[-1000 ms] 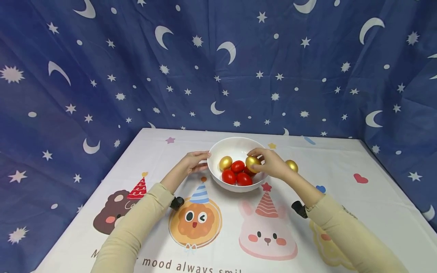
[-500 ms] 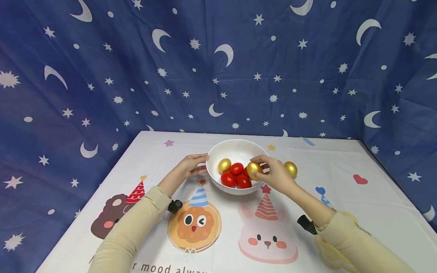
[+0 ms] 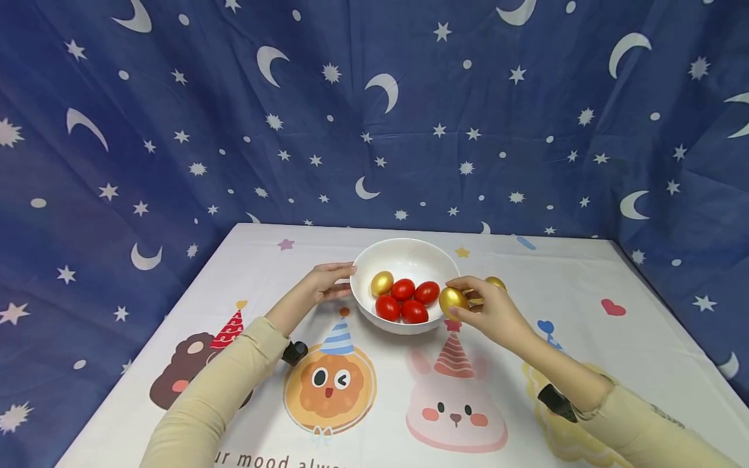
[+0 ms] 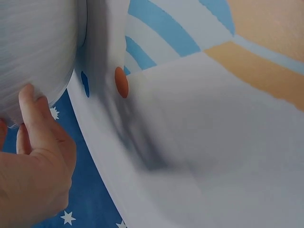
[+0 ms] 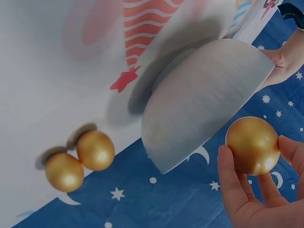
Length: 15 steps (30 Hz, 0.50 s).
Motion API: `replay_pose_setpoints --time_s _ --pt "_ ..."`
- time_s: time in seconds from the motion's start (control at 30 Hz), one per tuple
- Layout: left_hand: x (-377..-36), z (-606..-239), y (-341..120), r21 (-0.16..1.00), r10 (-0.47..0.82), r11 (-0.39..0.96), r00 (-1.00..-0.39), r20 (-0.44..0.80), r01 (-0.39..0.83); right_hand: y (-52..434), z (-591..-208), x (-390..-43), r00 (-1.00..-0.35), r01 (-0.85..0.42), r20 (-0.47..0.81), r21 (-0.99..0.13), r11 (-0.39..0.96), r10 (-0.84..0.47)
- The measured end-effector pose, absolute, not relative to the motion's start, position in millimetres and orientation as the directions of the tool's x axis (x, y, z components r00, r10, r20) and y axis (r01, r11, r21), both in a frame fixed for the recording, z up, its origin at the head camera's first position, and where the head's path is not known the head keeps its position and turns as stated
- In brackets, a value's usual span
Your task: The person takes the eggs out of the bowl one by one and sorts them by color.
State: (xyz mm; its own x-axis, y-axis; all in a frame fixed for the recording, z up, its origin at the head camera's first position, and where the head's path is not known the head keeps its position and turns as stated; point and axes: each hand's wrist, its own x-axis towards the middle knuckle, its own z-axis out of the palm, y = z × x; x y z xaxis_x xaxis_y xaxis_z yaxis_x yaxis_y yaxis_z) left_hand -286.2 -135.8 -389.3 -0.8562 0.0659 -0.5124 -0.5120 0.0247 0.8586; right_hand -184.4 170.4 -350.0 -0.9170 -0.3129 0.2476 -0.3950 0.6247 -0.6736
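Since a second ago, right hand (image 3: 494,313) has lifted the gold egg (image 3: 453,299) out of the bowl (image 3: 405,253); it's now just outside the right rim, pinched in my fingertips. Left hand (image 3: 325,281) rests fingers on the left rim. Two more gold eggs (image 5: 80,159) lie on the table right of the bowl, nearest my right hand.

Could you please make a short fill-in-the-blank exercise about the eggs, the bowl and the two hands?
1. The right hand holds a ____ egg.
2. Inside the white bowl lie four red eggs and ____ gold egg.
3. The left hand touches the ____ of the bowl.
4. Two gold eggs lie on the ____.

Missing words: gold; one; side; table
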Motion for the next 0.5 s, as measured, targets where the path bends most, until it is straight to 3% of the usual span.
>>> replay_pose_setpoints --time_s 0.5 --pt "-284.9 -385.4 -135.7 0.865 0.071 0.031 -0.862 -0.502 -0.501 211.6 -353.3 -174.9 -0.925 -0.38 0.267 -0.631 0.676 -0.271"
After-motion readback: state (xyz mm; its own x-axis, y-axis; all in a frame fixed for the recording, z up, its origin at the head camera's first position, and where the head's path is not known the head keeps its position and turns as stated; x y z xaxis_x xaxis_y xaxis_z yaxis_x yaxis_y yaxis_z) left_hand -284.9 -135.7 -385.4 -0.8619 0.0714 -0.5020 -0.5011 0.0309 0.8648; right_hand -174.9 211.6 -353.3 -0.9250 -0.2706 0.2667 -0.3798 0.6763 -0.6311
